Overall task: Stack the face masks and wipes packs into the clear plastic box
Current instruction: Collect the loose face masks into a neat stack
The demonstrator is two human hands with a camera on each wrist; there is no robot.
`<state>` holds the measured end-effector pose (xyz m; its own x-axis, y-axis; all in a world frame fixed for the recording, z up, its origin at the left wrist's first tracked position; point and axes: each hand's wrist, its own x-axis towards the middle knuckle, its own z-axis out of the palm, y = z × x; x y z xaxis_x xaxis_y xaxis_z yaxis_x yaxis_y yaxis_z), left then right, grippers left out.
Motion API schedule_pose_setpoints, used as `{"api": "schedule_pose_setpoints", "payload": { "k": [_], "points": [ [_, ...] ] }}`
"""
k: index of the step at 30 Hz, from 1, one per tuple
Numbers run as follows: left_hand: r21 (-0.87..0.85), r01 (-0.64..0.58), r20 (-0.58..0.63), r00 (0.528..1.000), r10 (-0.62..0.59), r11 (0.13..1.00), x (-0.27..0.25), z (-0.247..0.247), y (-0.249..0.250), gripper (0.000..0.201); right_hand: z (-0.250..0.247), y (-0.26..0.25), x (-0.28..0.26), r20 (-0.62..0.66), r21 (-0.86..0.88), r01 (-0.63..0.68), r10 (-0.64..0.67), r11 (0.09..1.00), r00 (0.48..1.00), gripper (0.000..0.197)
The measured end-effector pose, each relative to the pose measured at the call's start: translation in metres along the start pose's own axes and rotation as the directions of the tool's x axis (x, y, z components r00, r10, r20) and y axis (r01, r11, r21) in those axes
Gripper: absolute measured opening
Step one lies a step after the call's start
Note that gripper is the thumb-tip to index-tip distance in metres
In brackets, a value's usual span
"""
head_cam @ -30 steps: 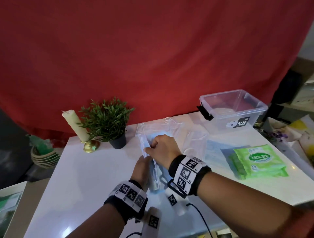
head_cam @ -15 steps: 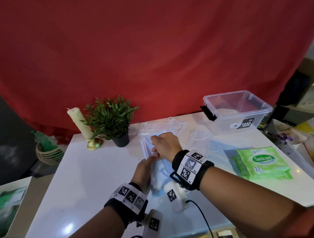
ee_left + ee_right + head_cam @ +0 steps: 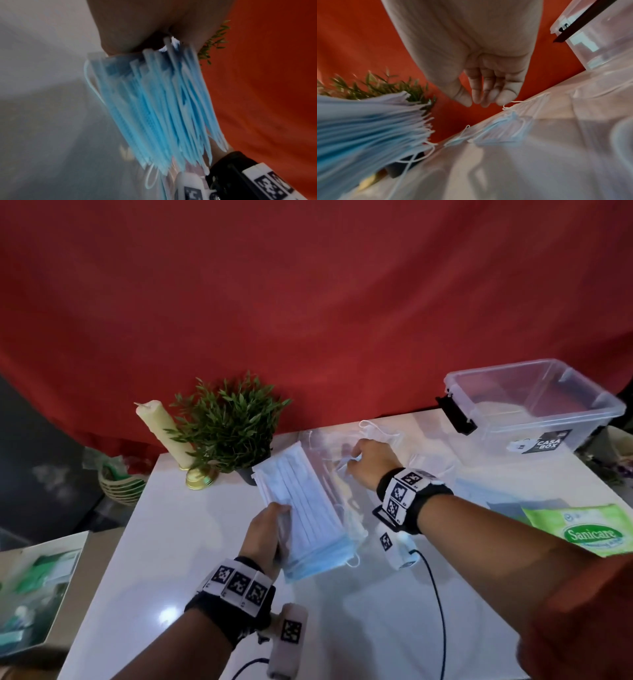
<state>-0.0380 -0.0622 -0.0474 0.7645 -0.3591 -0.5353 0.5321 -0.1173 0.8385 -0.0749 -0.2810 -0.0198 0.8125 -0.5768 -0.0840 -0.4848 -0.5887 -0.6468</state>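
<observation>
Gripping the stack of face masks (image 3: 308,508) along its near left side, the left hand (image 3: 265,534) held it lifted above the middle of the white surface (image 3: 164,542), the left wrist view showing the blue edges fanned out below the curled fingers (image 3: 130,33). Just to the right, the right hand (image 3: 368,462) hovered over a loose mask in clear wrapping (image 3: 496,129) lying toward the far edge, its fingertips (image 3: 505,100) drawn together at a white ear loop; whether that grip actually pinched the loop could not be told. Standing open at the far right corner was the clear plastic box (image 3: 534,405), its black latch facing left. A green wipes pack (image 3: 589,529) lay at the right edge, well apart from the box. Near the far left corner stood a potted plant (image 3: 229,422) and, beside it, a candle (image 3: 161,433) in a brass holder.
</observation>
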Motion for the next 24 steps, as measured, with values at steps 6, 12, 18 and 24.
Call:
{"api": "schedule_pose_setpoints", "payload": {
  "k": [6, 12, 18, 24],
  "points": [
    [0.01, -0.033, 0.021, 0.999, 0.033, 0.999, 0.018, 0.009, -0.002, 0.026, 0.008, 0.017, 0.043, 0.096, -0.454, 0.261, -0.244, 0.852, 0.965, 0.045],
    [-0.051, -0.009, -0.106, 0.994, 0.003, 0.999, 0.041, 0.006, -0.008, 0.02, 0.01, 0.016, 0.065, 0.27, -0.555, 0.345, -0.228, 0.757, 0.935, 0.031],
    [-0.047, 0.022, -0.084, 0.996, -0.026, 0.999, 0.042, 0.004, -0.006, 0.013, 0.01, 0.007, 0.065, 0.334, -0.683, 0.462, -0.32, 0.565, 0.886, 0.029],
    [0.009, 0.084, -0.081, 0.993, -0.083, 0.996, 0.043, 0.006, -0.006, 0.016, 0.002, 0.005, 0.056, 0.252, -0.61, 0.363, -0.261, 0.705, 0.932, 0.027]
  ]
}}
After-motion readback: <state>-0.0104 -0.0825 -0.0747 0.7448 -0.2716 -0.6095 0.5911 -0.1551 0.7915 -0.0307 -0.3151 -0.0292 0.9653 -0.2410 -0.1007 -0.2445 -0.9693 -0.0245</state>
